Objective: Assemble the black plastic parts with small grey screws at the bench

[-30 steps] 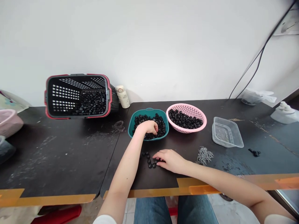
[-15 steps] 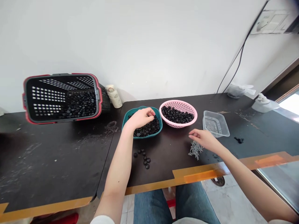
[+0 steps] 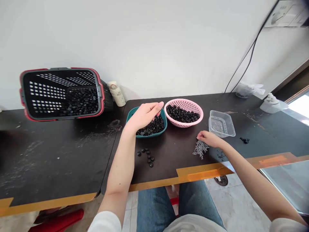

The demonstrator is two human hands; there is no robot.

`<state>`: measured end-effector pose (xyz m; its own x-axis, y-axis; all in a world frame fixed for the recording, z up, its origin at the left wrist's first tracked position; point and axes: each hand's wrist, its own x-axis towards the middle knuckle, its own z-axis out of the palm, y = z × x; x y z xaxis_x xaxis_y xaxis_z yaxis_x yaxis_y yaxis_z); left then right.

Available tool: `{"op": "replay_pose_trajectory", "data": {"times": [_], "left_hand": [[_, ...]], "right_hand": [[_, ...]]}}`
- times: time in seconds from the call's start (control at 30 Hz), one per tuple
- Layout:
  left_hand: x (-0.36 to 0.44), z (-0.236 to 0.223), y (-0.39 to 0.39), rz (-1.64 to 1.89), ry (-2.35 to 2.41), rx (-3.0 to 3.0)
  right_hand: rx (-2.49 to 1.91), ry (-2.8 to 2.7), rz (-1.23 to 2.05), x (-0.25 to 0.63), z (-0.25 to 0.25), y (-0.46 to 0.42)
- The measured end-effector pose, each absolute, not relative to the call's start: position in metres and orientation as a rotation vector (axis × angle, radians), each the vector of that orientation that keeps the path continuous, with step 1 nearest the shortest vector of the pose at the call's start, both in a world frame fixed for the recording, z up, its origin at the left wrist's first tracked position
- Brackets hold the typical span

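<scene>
**Head view: left hand (image 3: 146, 115) raised over the teal bowl, right hand (image 3: 210, 138) at the screws**

Compared with the earlier frames, the left hand has come up out of the black ring-shaped parts (image 3: 151, 128) in the teal plastic bowl (image 3: 149, 136). It now hangs open just above them, fingers nearly straight, with nothing showing in its grip, and it hides the bowl's far rim. The right hand has travelled from the small group of loose rings (image 3: 149, 157) on the bench (image 3: 60, 161) across to the heap of grey screws (image 3: 200, 149). Its fingers curl loosely at the top of the heap; whether they have hold of a screw, I cannot tell. The view has also tilted and slid a little, so everything sits higher in the frame.

Those loose rings lie between the two forearms, just beside the left one. Upper centre, a pink perforated colander (image 3: 183, 124) filled with more rings touches the teal bowl's edge. To its right stands a clear plastic tray (image 3: 221, 124) with a few screws inside. A small black clump (image 3: 244, 140) lies further right. At upper left, a tipped black-and-red basket (image 3: 98, 87) holds many rings, with a cream bottle (image 3: 117, 95) just beside it against the wall.
</scene>
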<state>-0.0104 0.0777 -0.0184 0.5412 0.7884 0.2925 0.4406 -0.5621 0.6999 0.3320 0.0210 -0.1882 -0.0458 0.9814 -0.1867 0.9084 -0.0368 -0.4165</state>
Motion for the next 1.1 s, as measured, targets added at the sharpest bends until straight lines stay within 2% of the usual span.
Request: {"op": "replay_pose_trajectory", "data": {"times": [0.17, 0.53, 0.87, 1.1], "left_hand": [[-0.011, -0.017, 0.074, 0.834, 0.900, 2.160], [-0.010, -0.023, 0.079, 0.854, 0.798, 2.159], [-0.008, -0.023, 0.077, 0.797, 0.835, 2.159], [-0.008, -0.024, 0.078, 0.791, 0.855, 2.166]], "right_hand": [[-2.007, -2.145, 0.501, 0.342, -0.195, 0.021], [-1.951, -2.179, 0.465, 0.337, -0.190, 0.021], [-1.894, -2.171, 0.753, 0.341, -0.177, 0.020], [-1.901, -2.250, 0.742, 0.337, -0.169, 0.023]]}}
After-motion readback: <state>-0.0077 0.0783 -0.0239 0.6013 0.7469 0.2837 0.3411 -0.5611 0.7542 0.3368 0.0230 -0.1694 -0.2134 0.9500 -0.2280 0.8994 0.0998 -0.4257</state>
